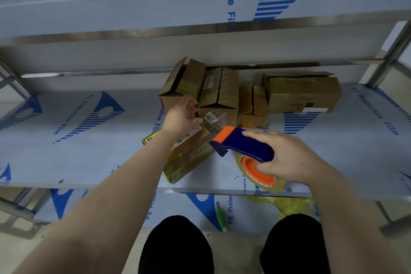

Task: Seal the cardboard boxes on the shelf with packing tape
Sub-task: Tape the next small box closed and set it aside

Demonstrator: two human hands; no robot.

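Head view, and it's all happening on the middle shelf. The right hand has its grip wrapped firmly round the handle of the blue-and-orange tape dispenser, with the tape roll hanging beneath and the cutter nose aimed toward ten o'clock. Right at that nose lies the flat box, tilted, shiny with tape, barcode label up.

The left hand is out at eleven o'clock from the dispenser, fingers curled against the corner of the labelled box. Whether that grip pinches cardboard or merely touches it, I cannot tell. Just beyond the hand at twelve o'clock, the open-flapped box looks like the one that needs closing. The big box sits off at two o'clock, its top flap lifted too.

Doing this well, in my judgement: the left hand should pull one box clear of the huddle and press both flaps flat so the seam meets. The dispenser nose goes down over the near edge, tape stuck to the side wall first. Then one steady pull along the seam, pressing down all the way. These boxes look light and will likely slide, so brace before pulling.
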